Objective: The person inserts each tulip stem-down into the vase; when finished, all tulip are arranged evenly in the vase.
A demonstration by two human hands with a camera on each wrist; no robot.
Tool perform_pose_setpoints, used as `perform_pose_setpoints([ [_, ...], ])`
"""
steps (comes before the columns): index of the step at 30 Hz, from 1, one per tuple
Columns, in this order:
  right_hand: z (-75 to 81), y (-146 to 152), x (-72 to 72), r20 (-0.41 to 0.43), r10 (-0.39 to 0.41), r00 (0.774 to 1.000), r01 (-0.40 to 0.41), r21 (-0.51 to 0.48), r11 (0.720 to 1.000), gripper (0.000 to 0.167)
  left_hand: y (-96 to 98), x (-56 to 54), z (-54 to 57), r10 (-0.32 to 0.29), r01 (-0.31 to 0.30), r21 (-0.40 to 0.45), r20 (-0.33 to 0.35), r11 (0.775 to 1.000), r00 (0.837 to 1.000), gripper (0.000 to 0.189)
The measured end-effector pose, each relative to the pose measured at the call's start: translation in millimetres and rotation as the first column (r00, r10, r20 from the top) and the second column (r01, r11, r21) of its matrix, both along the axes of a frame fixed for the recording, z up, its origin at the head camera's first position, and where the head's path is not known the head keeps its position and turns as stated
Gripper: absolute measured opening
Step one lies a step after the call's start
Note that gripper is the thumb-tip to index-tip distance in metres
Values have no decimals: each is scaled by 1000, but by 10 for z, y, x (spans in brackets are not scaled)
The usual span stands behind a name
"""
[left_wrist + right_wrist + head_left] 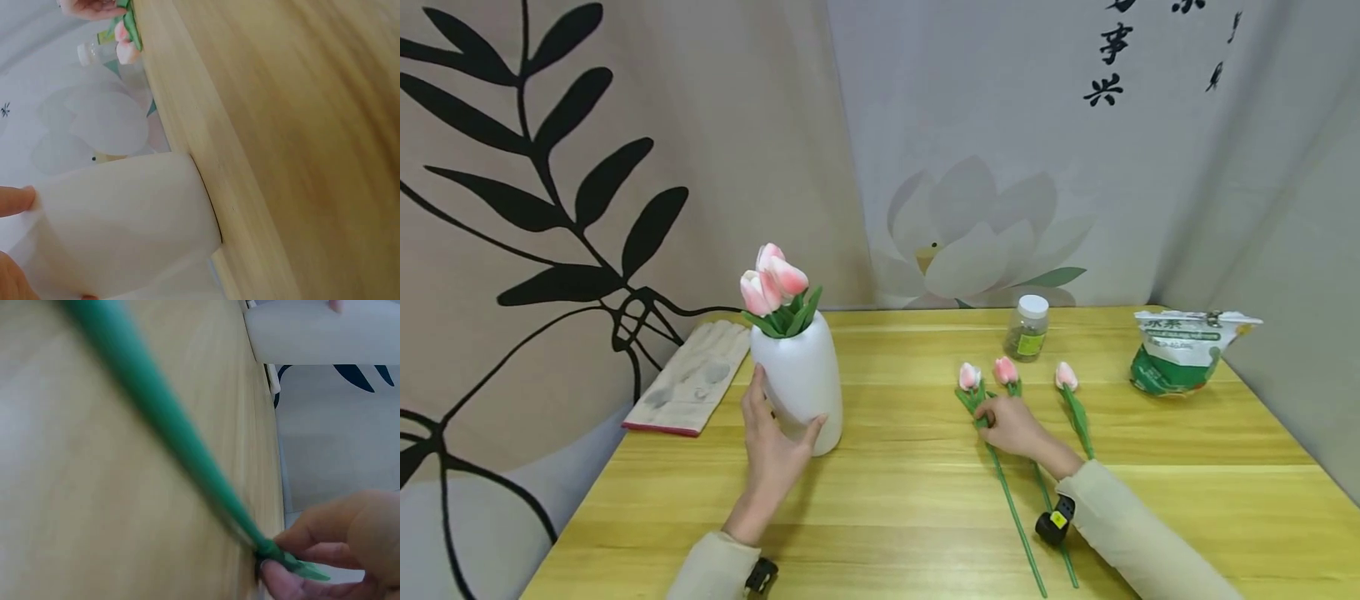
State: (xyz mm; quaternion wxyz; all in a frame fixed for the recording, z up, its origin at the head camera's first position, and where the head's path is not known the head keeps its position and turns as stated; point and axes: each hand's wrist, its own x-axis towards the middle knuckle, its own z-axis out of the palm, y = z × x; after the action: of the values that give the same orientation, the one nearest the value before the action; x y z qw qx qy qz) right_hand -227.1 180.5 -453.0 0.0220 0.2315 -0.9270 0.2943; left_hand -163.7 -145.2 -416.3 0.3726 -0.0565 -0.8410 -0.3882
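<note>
Altogether, one vase (802, 375), three tulips (970, 377) outside it.

Nearer the left edge of the yellow, wood-grained tabletop (887, 533), you are wearing a long, plain, pale-beige cloth sleeve (711, 575), its cuff ending just short of your bare left hand (778, 446); a small, blocky black device (763, 575) is sitting beside that cuff. Nearer the right edge, a matching pale-beige cloth sleeve (1150, 537) is covering your other forearm, your bare right hand (1013, 427) showing beyond it. There, a rounded black housing (1047, 531) is bearing a small, bright-yellow square (1058, 518).
</note>
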Motion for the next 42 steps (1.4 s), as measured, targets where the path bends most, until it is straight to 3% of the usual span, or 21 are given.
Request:
perform_pose_setpoints([
  [7,46,-18,-17,39,-46,998,45,24,999,19,-2,-19,10,7,-7,2,0,1000,1000,108],
  [13,36,31,-32,112,-86,990,93,-55,994,19,-7,-1,-16,-2,2,-4,-15,1000,1000,107],
  [17,119,67,-48,48,-116,992,122,-127,984,19,-8,12,-37,1,-1,-4,-15,1000,1000,107],
  [26,682,9,-119,-71,-112,991,85,-308,948,20,-8,-3,-28,7,-7,-7,-15,1000,1000,108],
  [30,979,-84,-161,-130,-101,986,40,-405,913,20,11,-12,-4,-6,6,-7,2,1000,1000,108],
  [34,1277,-240,-213,-243,-85,966,-37,-458,888,20,20,-24,11,-8,8,-11,0,1000,1000,108],
  [37,1486,-368,-223,-319,-76,945,-82,-452,888,20,20,-28,10,-5,5,-10,1,1000,1000,108],
  [42,1782,-568,-214,-376,-40,926,-161,-489,858,23,14,-16,-9,6,-6,-7,4,1000,1000,108],
])
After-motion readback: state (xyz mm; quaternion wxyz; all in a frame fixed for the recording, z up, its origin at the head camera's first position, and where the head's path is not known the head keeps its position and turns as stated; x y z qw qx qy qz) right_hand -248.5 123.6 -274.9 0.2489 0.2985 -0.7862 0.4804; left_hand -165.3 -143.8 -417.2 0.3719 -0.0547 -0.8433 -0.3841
